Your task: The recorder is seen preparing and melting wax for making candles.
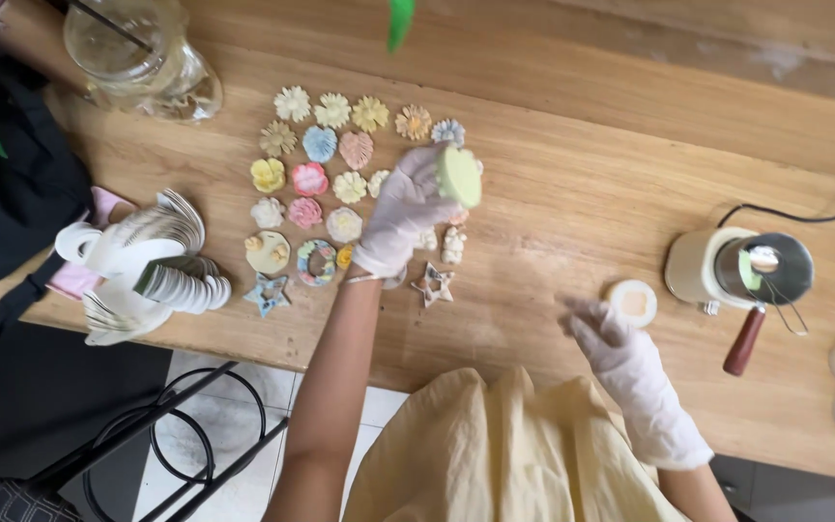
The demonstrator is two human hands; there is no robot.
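Above the flower pieces, left hand with upright green heart

I see soft, even daylight over the wooden table, with no hard glare on it. Faint shadows lie just below the gloved fingers of the right hand. The left hand is slightly motion-blurred at its fingertips. Beyond them, the glass jar carries pale highlights; the frame edges bend mildly.
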